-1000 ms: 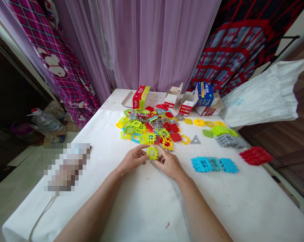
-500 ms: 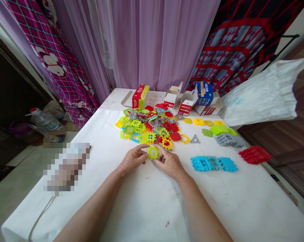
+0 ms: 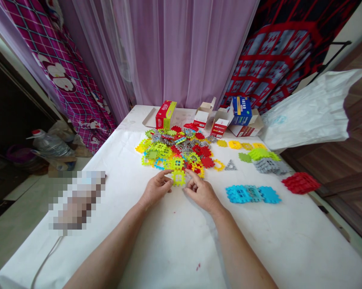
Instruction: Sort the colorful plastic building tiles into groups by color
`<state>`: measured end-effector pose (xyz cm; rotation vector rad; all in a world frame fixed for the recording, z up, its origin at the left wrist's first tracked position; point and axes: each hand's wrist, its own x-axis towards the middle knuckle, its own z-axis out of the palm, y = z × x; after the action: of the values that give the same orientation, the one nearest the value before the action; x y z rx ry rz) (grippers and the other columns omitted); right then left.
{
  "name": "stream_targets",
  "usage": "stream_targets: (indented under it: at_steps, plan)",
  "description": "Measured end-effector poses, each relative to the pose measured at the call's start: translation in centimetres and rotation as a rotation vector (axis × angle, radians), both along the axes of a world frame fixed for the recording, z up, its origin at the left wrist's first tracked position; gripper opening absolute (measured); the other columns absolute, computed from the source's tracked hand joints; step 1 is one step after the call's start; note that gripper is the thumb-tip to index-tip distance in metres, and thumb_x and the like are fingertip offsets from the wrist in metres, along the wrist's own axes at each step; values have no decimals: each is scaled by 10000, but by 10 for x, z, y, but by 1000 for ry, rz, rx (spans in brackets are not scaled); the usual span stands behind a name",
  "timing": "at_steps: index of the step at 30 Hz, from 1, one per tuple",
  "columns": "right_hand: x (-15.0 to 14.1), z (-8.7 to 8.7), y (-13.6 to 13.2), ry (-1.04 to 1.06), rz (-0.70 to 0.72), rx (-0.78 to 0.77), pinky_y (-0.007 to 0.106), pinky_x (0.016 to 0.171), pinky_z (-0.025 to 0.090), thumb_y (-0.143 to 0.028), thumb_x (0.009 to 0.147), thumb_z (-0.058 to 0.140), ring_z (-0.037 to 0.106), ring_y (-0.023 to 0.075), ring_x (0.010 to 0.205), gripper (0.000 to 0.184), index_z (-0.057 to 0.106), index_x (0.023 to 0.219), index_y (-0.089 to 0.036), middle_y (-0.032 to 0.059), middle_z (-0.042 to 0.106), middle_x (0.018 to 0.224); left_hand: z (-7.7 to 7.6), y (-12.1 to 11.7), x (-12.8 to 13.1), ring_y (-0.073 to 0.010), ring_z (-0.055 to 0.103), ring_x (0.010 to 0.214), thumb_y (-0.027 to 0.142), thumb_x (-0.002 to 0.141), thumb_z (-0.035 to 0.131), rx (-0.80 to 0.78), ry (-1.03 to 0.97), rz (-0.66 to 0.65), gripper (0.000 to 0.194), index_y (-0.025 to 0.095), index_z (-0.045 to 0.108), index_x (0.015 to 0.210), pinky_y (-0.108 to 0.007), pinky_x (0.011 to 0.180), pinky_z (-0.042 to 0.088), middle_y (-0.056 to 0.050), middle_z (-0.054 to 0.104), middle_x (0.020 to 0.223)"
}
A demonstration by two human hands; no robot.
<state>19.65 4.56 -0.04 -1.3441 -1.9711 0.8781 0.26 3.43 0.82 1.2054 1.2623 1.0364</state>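
A yellow-green toothed plastic building piece (image 3: 178, 178) with a four-pane window is between my hands, just in front of a mixed heap of such pieces (image 3: 164, 150). My left hand (image 3: 156, 188) has its thumb and index finger at the piece's left edge. My right hand (image 3: 201, 192) is by the right side, index fingertip near the top corner and thumb apart from it. The heap mixes yellow, green, red, grey and blue pieces. A yellow ring-shaped piece (image 3: 215, 165) and a grey triangle (image 3: 230, 162) lie to the heap's right.
To the right are blue pieces (image 3: 269, 194), a red stack (image 3: 301, 182), grey pieces (image 3: 266, 165), green pieces (image 3: 260, 154) and a yellow row (image 3: 235, 144). Small boxes (image 3: 241, 110) and a white bag (image 3: 313, 108) stand behind. A blurred object with a cord (image 3: 50, 253) lies left.
The right fingers have loosened and spread from the window piece. The piece sits slightly lower in the hands' grasp, with more of its right edge uncovered. The view has shifted slightly.
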Motion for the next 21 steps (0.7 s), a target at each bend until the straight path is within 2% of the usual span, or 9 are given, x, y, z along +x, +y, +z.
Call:
stream_targets:
  at_steps: [15, 17, 19, 21]
  plan:
    - [2, -4, 3, 137, -44, 6, 227, 589, 457, -201, 735, 607, 550, 108, 558, 572, 512, 1299, -233, -53, 630, 684, 4, 1, -4, -89, 574, 520, 420, 706, 653, 18, 31, 85, 536, 176, 566, 1175, -179, 437, 381, 26, 627, 713]
    - [2, -6, 4, 176, -69, 37, 232, 596, 463, -240, 749, 594, 564, 115, 584, 387, 619, 1135, -228, -29, 644, 706, 4, 1, -3, -89, 572, 514, 421, 703, 657, 18, 34, 86, 533, 178, 570, 1169, -180, 435, 380, 26, 631, 708]
    - [3, -8, 7, 234, -127, 72, 247, 615, 469, -302, 759, 587, 579, 129, 625, 179, 670, 892, -214, 2, 659, 737, 5, 1, -3, -91, 575, 516, 422, 704, 657, 19, 37, 87, 529, 179, 573, 1166, -181, 434, 380, 23, 636, 712]
    - [5, -10, 11, 321, -204, 55, 262, 622, 469, -367, 745, 606, 581, 141, 637, 168, 652, 760, -205, 14, 658, 720, 5, 1, -4, -92, 579, 521, 422, 705, 654, 19, 41, 84, 527, 180, 575, 1166, -182, 437, 383, 21, 640, 718]
